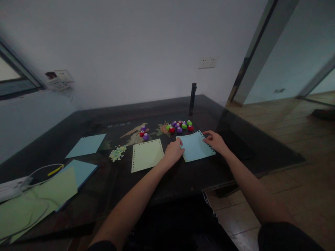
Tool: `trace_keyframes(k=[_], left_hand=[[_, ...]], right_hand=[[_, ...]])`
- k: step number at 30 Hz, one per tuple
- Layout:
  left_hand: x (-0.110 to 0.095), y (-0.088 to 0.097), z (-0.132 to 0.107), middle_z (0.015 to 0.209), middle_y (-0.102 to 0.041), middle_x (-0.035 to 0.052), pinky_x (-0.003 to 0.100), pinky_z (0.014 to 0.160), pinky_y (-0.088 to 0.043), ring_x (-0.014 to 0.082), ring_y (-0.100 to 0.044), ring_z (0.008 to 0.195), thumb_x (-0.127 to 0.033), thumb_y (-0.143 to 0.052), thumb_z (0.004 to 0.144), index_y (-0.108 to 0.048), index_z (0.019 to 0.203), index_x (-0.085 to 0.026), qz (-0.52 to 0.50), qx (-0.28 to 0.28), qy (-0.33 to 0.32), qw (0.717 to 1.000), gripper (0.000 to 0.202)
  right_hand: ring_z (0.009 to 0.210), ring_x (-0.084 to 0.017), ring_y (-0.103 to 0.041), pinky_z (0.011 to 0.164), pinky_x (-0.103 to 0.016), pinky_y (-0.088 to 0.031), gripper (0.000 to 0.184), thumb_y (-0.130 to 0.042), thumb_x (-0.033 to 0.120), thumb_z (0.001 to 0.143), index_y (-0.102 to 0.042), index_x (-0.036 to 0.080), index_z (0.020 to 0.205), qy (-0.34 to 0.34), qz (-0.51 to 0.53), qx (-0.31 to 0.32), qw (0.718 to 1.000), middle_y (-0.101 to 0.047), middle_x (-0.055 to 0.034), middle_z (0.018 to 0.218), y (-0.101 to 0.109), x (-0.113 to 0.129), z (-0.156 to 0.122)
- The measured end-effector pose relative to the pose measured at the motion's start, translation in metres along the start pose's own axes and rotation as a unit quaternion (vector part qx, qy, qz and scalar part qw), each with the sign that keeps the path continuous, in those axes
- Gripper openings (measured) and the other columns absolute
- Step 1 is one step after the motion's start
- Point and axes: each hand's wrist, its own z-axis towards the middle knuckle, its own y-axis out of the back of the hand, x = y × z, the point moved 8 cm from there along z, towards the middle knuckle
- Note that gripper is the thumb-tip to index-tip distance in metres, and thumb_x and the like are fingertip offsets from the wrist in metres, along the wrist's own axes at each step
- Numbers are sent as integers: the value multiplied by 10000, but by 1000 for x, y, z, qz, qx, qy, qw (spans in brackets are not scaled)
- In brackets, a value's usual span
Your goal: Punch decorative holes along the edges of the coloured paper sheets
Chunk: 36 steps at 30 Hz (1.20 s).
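A light blue paper sheet (195, 146) with punched holes along its edges lies on the dark table (183, 174). My left hand (173, 152) rests on its left edge, fingers curled against the paper. My right hand (215, 141) touches the sheet's right upper edge, fingers bent onto it. To the left lies a pale green sheet (147, 154) with punched borders. Beyond the blue sheet sits a cluster of small coloured craft punches (179, 126), red, green and purple.
A second small group of punches (143, 132) sits left of the cluster, with a pile of paper bits (117, 153) beside the green sheet. More blue (86, 145) and green sheets (39, 198) lie at left. A dark upright post (193, 99) stands behind. The table edge runs at right.
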Motion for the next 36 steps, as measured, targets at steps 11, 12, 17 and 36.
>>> trace_keyframes(k=[11,12,17,36], left_hand=[[-7,-3,-6,905,-669,82,317,744,-466,220,-639,843,-232,-504,820,-577,953,-219,78,10,-25,997,152],[-8,-3,-7,910,-669,84,321,749,-468,221,-639,847,-231,-502,821,-580,959,-219,80,12,-24,996,158],[-11,-2,-10,938,-669,95,333,778,-473,229,-638,890,-236,-486,840,-587,1002,-215,106,20,-18,994,193],[3,58,-23,853,-683,50,273,674,-452,194,-639,775,-301,-441,885,-599,1003,-234,123,-44,-76,988,208]], right_hand=[[548,-117,-529,554,-235,-400,295,-637,190,699,-621,166,993,4,-19,6,1000,-562,41,603,-1,0,0],[547,-117,-527,553,-236,-398,299,-638,189,700,-620,164,997,2,-19,8,1000,-559,42,602,-2,0,0],[556,-117,-524,552,-236,-392,298,-636,190,707,-617,170,1003,2,-34,6,999,-555,40,617,-2,2,-2],[610,-146,-483,614,-286,-399,186,-608,247,708,-676,169,862,66,-66,-69,993,-549,-11,702,11,23,-4]])
